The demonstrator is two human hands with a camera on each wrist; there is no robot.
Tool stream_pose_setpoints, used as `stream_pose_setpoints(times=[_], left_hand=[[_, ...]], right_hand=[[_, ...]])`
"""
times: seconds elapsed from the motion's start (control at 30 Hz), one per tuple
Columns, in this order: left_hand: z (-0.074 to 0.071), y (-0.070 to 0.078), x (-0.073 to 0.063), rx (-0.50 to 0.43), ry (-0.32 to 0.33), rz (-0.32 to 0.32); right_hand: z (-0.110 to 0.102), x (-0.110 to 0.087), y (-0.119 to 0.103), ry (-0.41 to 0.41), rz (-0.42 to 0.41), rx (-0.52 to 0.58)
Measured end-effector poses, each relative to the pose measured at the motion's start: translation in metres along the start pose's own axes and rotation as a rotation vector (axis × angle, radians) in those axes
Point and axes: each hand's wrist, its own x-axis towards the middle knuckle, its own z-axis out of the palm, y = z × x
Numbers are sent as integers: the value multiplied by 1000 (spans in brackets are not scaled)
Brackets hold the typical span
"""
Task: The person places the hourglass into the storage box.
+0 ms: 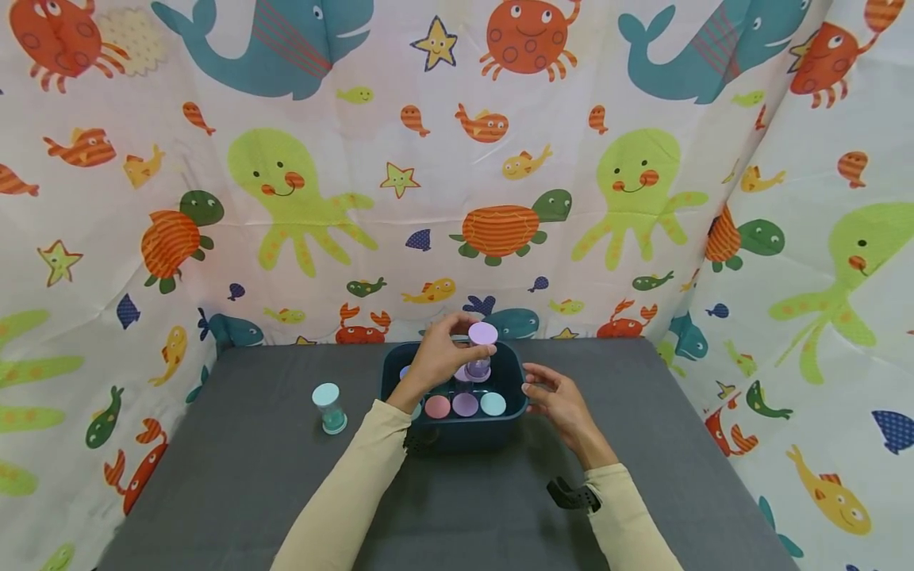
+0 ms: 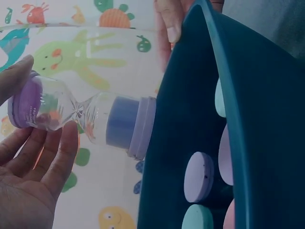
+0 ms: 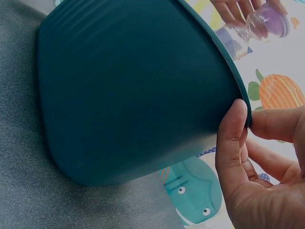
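Note:
My left hand [image 1: 437,358] grips a clear sand timer [image 2: 97,112] with purple end caps by its upper end. Purple sand lies in its lower bulb. The timer is upright over the dark teal bin [image 1: 457,438], near its back right part. At the bin's right side, my right hand [image 1: 567,408] pinches the rim between thumb [image 3: 232,129] and fingers. Several more timers stand in the bin, showing a pink cap [image 1: 438,407], a purple cap [image 1: 465,405] and a pale teal cap [image 1: 493,404]. My left hand and forearm hide some of the bin's left side.
A teal sand timer [image 1: 331,409] stands on the grey tabletop [image 1: 250,468], left of the bin. A curtain [image 1: 428,206] printed with sea animals hangs behind the table and along its sides.

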Motion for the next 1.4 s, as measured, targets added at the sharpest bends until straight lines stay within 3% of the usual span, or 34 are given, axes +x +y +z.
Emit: stream_pose_setpoints(times=[0.7,1.2,1.4], left_hand=[[22,-15,23,121,-82,-86],[30,-28,30,216,-184,-127],[32,-30,32,250,-195,-144]], right_hand=[[-2,4,4,-4,18,11],[-2,2,5,-1,-5,0],[-3,2,4,-13,-2,12]])
